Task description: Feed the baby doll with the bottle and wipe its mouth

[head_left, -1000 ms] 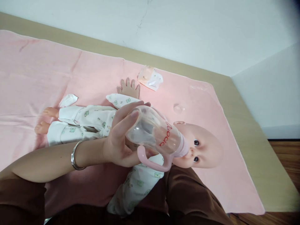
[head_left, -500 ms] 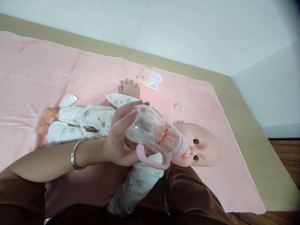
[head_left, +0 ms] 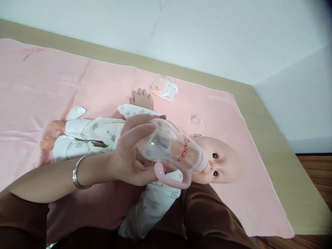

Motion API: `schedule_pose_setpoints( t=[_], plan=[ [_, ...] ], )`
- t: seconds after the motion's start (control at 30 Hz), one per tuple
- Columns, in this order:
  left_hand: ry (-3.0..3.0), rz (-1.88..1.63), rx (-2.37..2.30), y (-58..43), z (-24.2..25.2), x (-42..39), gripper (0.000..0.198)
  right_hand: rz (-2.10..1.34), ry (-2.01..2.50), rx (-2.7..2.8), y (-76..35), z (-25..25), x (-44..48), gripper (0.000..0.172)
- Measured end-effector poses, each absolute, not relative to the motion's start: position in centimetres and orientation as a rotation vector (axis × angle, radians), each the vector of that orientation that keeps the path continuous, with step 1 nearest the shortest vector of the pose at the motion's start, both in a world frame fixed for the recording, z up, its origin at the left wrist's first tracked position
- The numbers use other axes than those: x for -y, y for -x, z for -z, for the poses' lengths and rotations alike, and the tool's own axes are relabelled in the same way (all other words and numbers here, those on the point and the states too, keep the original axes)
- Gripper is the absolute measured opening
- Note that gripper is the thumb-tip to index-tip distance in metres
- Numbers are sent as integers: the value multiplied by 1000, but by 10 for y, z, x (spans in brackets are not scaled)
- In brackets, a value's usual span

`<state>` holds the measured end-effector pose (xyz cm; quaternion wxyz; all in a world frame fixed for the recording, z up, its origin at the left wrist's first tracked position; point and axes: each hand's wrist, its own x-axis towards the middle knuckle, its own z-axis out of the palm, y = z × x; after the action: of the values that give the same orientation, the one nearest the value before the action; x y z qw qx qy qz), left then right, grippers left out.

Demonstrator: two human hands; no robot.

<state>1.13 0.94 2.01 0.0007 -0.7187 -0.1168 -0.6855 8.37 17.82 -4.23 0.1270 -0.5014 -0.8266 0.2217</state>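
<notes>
My left hand (head_left: 129, 152), with a silver bangle (head_left: 77, 172) on the wrist, is wrapped round the base end of a clear baby bottle (head_left: 172, 147). Red lettering and a pink handle (head_left: 172, 180) show on it. The bottle lies tilted, its pink collar end against the mouth of a baby doll (head_left: 224, 160), so the teat is hidden. Dressed in a white printed suit, the doll lies on its back, head to the right. One doll hand (head_left: 141, 98) rests on the pink mat (head_left: 46, 83). My right hand is out of view.
A small printed packet (head_left: 164, 89) lies on the mat beyond the doll's hand. Near the doll's head is a clear dome-shaped cap (head_left: 197, 120). Crumpled white material (head_left: 75, 112) sits by its feet. A white wall (head_left: 194, 38) borders the wooden surface (head_left: 282, 166).
My left hand shifts slightly left along the bottle's base end and keeps its hold. The bottle stays at the doll's mouth, and the view drifts a little.
</notes>
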Motion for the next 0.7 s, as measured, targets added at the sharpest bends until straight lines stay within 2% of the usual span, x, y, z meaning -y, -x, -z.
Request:
schedule_pose_setpoints(
  t=[0.07,0.2,0.27,0.33,0.4,0.47,0.63,0.7],
  plan=[
    [2439,1983,487,-2,-37,-4,96,-642,1336,2398,-92,51,-179,84],
    [2722,1422,770,18,-72,8,46,-754,1321,2302,-83,60,-190,97],
    [2752,1184,791,22,-80,12,35,-811,1435,2227,-72,63,-197,102],
    [2724,998,817,21,-80,14,39,-834,1530,2199,-63,66,-201,97],
    [2618,939,842,17,-76,15,43,-826,1573,2217,-59,67,-203,84],
    [2510,921,853,12,-73,16,39,-815,1597,2254,-59,66,-201,73],
    [2442,970,735,4,-76,22,23,-705,1675,2337,-60,52,-187,64],
    [2473,968,697,6,-79,23,23,-608,1667,2376,-60,45,-181,62]
  ],
)
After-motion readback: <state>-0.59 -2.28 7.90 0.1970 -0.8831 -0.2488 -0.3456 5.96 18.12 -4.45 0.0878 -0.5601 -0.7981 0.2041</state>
